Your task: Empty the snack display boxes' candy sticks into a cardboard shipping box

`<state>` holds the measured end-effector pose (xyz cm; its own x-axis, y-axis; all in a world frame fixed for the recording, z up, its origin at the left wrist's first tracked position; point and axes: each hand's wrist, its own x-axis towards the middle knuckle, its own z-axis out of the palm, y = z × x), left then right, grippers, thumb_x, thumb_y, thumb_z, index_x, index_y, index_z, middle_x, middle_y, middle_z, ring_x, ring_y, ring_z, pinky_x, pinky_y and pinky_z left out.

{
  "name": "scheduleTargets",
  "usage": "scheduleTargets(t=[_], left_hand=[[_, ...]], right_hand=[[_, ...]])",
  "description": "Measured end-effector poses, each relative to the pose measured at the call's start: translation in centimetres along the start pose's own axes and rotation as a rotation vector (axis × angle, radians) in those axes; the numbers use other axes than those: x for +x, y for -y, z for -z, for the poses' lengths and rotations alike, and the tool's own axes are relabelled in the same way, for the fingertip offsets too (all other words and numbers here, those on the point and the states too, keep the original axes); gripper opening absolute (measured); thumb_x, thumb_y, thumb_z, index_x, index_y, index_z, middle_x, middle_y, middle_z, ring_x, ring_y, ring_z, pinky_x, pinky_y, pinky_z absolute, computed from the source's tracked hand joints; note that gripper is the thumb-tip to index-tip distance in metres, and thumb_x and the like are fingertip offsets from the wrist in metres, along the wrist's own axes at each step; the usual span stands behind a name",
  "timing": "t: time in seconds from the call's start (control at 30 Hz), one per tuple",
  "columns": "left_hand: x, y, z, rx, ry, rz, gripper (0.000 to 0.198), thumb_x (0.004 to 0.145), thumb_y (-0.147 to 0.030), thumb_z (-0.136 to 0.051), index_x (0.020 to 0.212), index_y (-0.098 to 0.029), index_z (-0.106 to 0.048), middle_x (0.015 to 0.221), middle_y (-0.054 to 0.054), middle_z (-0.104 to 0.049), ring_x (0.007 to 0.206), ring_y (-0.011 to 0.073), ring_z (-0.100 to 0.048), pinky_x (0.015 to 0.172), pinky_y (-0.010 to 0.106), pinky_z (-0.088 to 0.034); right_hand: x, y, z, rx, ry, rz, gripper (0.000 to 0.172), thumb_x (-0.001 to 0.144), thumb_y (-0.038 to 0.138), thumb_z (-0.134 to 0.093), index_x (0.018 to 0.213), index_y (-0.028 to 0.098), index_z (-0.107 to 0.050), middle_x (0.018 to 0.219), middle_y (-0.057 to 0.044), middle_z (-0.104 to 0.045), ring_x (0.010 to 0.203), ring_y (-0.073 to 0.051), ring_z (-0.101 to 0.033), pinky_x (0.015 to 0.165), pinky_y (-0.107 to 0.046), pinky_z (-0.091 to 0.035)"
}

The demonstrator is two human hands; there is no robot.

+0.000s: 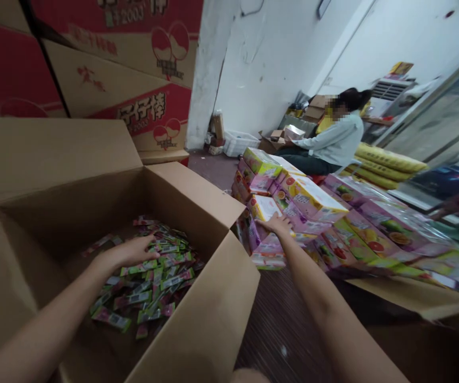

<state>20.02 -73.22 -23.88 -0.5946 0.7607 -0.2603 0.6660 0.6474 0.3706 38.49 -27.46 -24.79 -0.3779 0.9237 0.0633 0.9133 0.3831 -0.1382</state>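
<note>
Sachets [149, 279] lie heaped on the floor of the open carton [197, 319], at eight o'clock in the head view. The left hand [131, 251] rests flat on them, fingers loosely spread, pinching nothing visible. At three o'clock from it, the right hand [277, 223] lies open, fingers splayed, on a colourful box [271, 210] in the stack. A firmer steadying press there seems wise while the left gathers a handful.
</note>
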Motion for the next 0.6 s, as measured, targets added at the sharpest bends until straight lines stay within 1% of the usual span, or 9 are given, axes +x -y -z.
scheduleTargets(t=[0.07, 0.17, 0.27, 0.3, 0.37, 0.47, 0.53, 0.6], left_hand=[[-0.2, 0.0, 0.2, 0.019, 0.037, 0.011, 0.071, 0.079, -0.051, -0.052, 0.134, -0.007, -0.053, 0.142, 0.022, -0.054, 0.127, 0.0323, -0.056, 0.106, 0.038, -0.043], [-0.1, 0.0, 0.4, 0.002, 0.028, -0.016, 0.07, 0.079, -0.051, -0.051, 0.132, -0.005, -0.053, 0.143, 0.023, -0.053, 0.129, 0.0321, -0.054, 0.109, 0.038, -0.041], [0.2, 0.0, 0.5, -0.041, 0.015, -0.061, 0.067, 0.077, -0.051, -0.05, 0.127, -0.007, -0.055, 0.139, 0.021, -0.058, 0.125, 0.031, -0.057, 0.106, 0.038, -0.043], [0.2, 0.0, 0.5, -0.046, 0.015, -0.069, 0.068, 0.077, -0.052, -0.05, 0.128, -0.007, -0.055, 0.138, 0.021, -0.059, 0.124, 0.0308, -0.058, 0.106, 0.038, -0.044], [0.3, 0.1, 0.3, -0.036, 0.023, -0.072, 0.071, 0.078, -0.055, -0.047, 0.13, -0.006, -0.053, 0.138, 0.021, -0.058, 0.124, 0.0305, -0.058, 0.106, 0.037, -0.044], [0.2, 0.1, 0.1, 0.002, 0.038, -0.074, 0.073, 0.079, -0.056, -0.048, 0.132, -0.006, -0.053, 0.141, 0.021, -0.055, 0.128, 0.0308, -0.055, 0.108, 0.037, -0.042], [0.0, 0.1, 0.1, 0.002, 0.034, -0.084, 0.071, 0.078, -0.054, -0.051, 0.131, -0.007, -0.054, 0.142, 0.022, -0.055, 0.129, 0.0316, -0.055, 0.108, 0.037, -0.042], [-0.2, 0.0, 0.1, -0.012, 0.024, -0.083, 0.07, 0.078, -0.053, -0.053, 0.131, -0.006, -0.055, 0.141, 0.022, -0.056, 0.127, 0.0322, -0.056, 0.106, 0.038, -0.044]], right_hand=[[1.4, 0.5, -0.5, 0.037, 0.067, -0.081, 0.122, 0.065, 0.088, -0.055, 0.154, 0.011, -0.023, 0.154, -0.028, -0.027, 0.142, -0.044, -0.026, 0.113, -0.057, -0.023], [1.5, 0.0, -0.9, 0.051, 0.086, -0.119, 0.119, 0.066, 0.085, -0.056, 0.155, 0.014, -0.021, 0.156, -0.026, -0.023, 0.145, -0.042, -0.022, 0.113, -0.057, -0.02], [0.2, -0.2, -0.9, -0.012, 0.059, -0.072, 0.108, 0.071, 0.075, -0.061, 0.154, 0.016, -0.024, 0.154, -0.026, -0.029, 0.143, -0.04, -0.028, 0.114, -0.052, -0.021], [-0.2, -0.2, -0.7, -0.023, 0.056, -0.051, 0.106, 0.072, 0.074, -0.062, 0.153, 0.016, -0.027, 0.152, -0.026, -0.031, 0.142, -0.04, -0.03, 0.114, -0.051, -0.022], [-0.8, 0.0, -0.3, -0.017, 0.063, -0.04, 0.106, 0.07, 0.079, -0.06, 0.151, 0.016, -0.031, 0.151, -0.028, -0.033, 0.14, -0.042, -0.031, 0.113, -0.053, -0.023], [-1.2, 0.3, 0.5, 0.032, 0.072, -0.117, 0.114, 0.064, 0.09, -0.054, 0.148, 0.015, -0.036, 0.151, -0.031, -0.03, 0.14, -0.046, -0.029, 0.111, -0.06, -0.023], [-1.4, 0.4, 1.0, 0.062, 0.075, -0.148, 0.116, 0.062, 0.093, -0.051, 0.148, 0.016, -0.036, 0.15, -0.032, -0.031, 0.14, -0.047, -0.03, 0.109, -0.061, -0.024], [-1.8, 0.3, 1.3, 0.049, 0.079, -0.123, 0.114, 0.064, 0.092, -0.049, 0.148, 0.016, -0.037, 0.149, -0.031, -0.034, 0.139, -0.046, -0.032, 0.109, -0.06, -0.025]])
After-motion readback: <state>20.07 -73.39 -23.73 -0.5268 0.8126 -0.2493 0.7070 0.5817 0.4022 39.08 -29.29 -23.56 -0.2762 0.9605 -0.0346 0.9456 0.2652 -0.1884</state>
